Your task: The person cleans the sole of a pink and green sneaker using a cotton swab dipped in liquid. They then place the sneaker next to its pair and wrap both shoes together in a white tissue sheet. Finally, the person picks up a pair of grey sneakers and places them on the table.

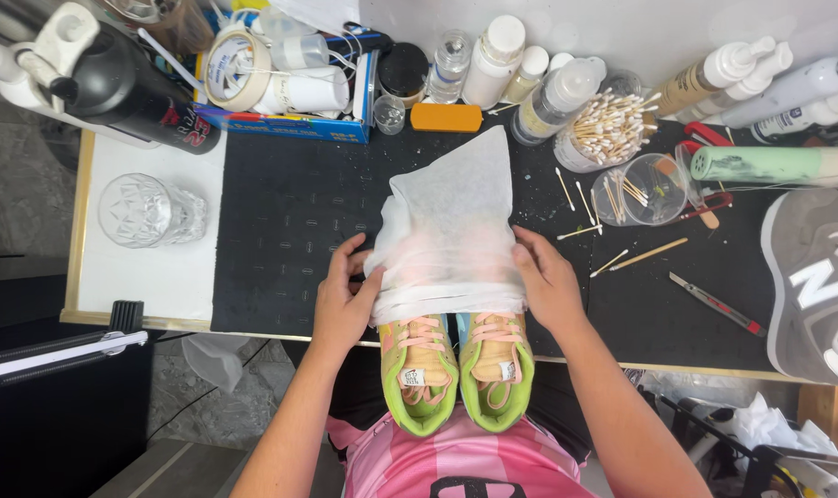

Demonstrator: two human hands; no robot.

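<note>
A pair of sneakers [456, 369] with green rims, tan tongues and pink laces lies side by side on a black mat [290, 231], heels hanging over the table's front edge. A thin white tissue sheet [448, 231] is wrapped over their toe halves. My left hand [343, 297] presses the sheet against the left shoe's side. On the opposite side, my right hand [546, 281] holds the wrap against the right shoe.
Bottles, a tape roll [237, 66] and a cotton swab cup [603, 134] crowd the back edge. A clear glass [147, 210] stands at the left. A grey sneaker [811, 286] lies at the right, with a craft knife [717, 302] and loose swabs nearby.
</note>
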